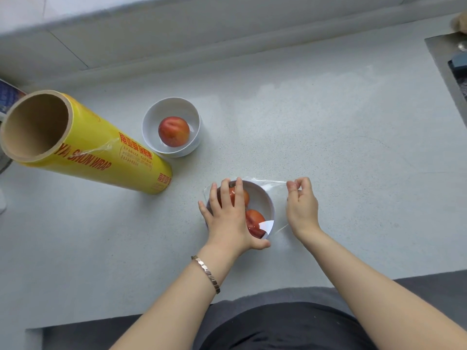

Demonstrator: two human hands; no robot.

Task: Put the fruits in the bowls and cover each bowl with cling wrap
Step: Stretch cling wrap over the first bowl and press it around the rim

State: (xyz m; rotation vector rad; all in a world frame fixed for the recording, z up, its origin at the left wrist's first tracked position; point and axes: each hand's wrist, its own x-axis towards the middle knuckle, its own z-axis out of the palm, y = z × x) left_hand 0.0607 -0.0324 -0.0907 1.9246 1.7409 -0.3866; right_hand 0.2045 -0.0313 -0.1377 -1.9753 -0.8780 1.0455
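A white bowl (265, 198) near the counter's front holds two red fruits (254, 219), and a sheet of clear cling wrap (274, 186) lies over it. My left hand (228, 218) rests flat on the wrap over the bowl's left side, fingers spread. My right hand (302, 205) pinches the wrap's right edge just right of the bowl. Farther back stands a second white bowl (151, 122) with one red fruit (173, 131) and a film of wrap over it. A big yellow cling wrap roll (98, 152) stands to the left.
The grey counter (328, 135) stretches to a low wall ledge at the back. A sink edge (444, 69) sits at the far right. A dark printed box (8, 96) shows at the left edge. The counter's front edge is by my body.
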